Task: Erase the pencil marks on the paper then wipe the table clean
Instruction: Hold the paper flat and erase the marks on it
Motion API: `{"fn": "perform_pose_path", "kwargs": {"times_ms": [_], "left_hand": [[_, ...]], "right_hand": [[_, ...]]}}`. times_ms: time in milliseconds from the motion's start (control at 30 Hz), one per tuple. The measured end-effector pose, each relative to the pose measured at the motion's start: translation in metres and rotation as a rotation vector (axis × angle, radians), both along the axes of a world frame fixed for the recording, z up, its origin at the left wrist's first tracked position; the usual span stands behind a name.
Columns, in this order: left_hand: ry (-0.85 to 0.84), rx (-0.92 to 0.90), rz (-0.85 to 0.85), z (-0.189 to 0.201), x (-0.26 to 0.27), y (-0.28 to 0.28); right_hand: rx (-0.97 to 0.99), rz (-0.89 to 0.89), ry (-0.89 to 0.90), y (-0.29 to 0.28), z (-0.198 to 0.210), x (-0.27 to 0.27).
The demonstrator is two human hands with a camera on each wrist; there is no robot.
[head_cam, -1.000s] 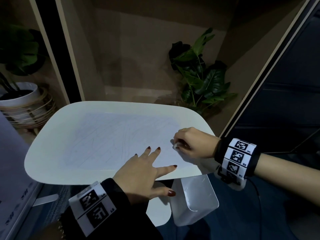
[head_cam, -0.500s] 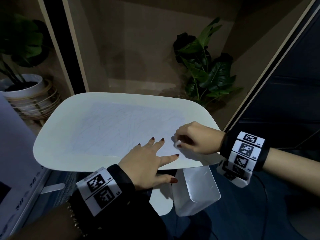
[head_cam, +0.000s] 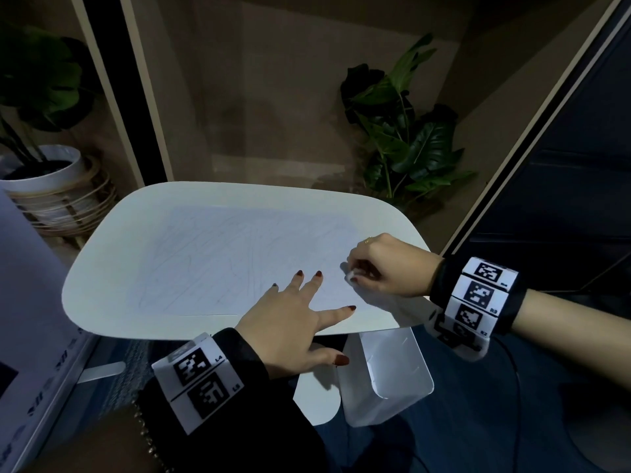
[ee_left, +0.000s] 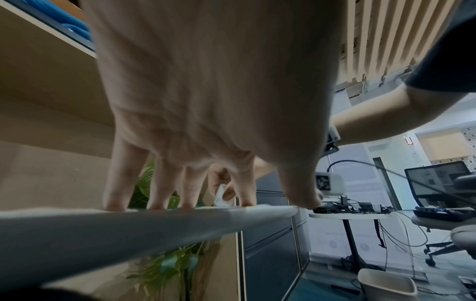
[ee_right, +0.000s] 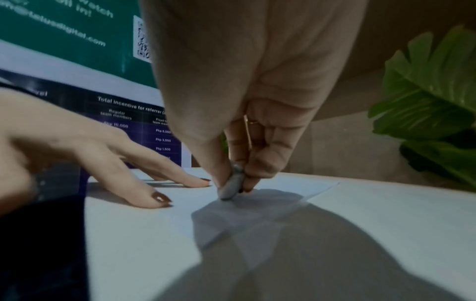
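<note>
White table (head_cam: 102, 285), R wrist: grey eraser (ee_right: 231, 186) on paper (ee_right: 257, 213)

A sheet of paper (head_cam: 239, 261) lies flat on the table (head_cam: 102, 288) in front of you. Your left hand (head_cam: 286, 322) rests on the paper's near edge; your right hand (head_cam: 386, 268) pinches an eraser (ee_right: 231, 185) against the paper's right edge. A plant (head_cam: 406, 131) stands behind the table, and a bin (head_cam: 389, 373) sits below its near right corner.

Dim room: brown wall (head_cam: 256, 97) fills the upper centre, leafy plant (head_cam: 406, 138) at upper right (dark), potted plant (head_cam: 41, 165) at left edge.
</note>
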State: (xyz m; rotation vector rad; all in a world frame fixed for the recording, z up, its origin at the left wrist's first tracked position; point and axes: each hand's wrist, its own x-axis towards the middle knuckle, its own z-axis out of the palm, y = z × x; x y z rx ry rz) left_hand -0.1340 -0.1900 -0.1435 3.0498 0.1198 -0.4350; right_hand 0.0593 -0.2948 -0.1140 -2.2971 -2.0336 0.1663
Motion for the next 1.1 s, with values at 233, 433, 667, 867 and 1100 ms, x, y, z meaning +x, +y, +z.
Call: {"fn": "perform_pose_path", "kwargs": {"times_ms": [233, 433, 667, 867, 1100], "left_hand": [[0.004, -0.011, -0.001, 0.0, 0.0, 0.0], [0.005, -0.021, 0.003, 0.0, 0.0, 0.0], [0.004, -0.032, 0.007, 0.002, -0.001, 0.0], [0.006, -0.025, 0.005, 0.001, 0.0, 0.0], [0.007, -0.027, 0.004, 0.001, -0.001, 0.0]], "right_hand": [[-0.007, 0.112, 0.101, 0.001, 0.001, -0.016], [0.008, 0.111, 0.06, 0.003, -0.001, -0.018], [0.054, 0.051, 0.052, 0.003, -0.001, -0.013], [-0.004, 0.013, 0.037, 0.004, 0.002, -0.007], [-0.034, 0.113, 0.152, -0.001, 0.003, -0.016]]}}
